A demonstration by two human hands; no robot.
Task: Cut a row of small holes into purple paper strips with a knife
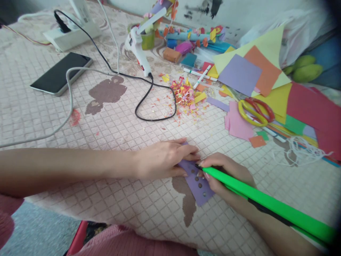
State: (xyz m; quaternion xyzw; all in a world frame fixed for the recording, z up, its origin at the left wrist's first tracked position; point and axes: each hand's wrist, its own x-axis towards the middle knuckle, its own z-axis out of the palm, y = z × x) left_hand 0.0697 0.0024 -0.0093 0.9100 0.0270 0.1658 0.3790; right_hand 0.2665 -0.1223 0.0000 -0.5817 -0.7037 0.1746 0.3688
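- Purple paper strip (197, 183) lies flat on the quilted surface (119, 121), near its front edge and right before the person, with several small dark dots along it.
- Left hand (162, 160) rests palm-down on the strip's upper end, fingers stretched out flat and pressing rather than gripping.
- Right hand (226, 174) has its fingers closed around a bright green pen (266, 204), dark tip touching the paper at about the strip's upper middle.
- Judging from the row of dots, the step in hand looks like marking spots on the strip; another mark would call for a steady pinning hand and a small shift of the tip along the paper.
- Long axis of the strip runs diagonally, from upper left under the left hand to lower right, its free end pointing toward the person's right side.
- Pen lies across that line, its tail slanting away to the lower right.
- Yellow-and-red scissors (255, 112), coloured paper sheets (255, 71), a pile of paper scraps (183, 96), a white glue gun (138, 49) and a phone (61, 73) sit well apart, farther back.
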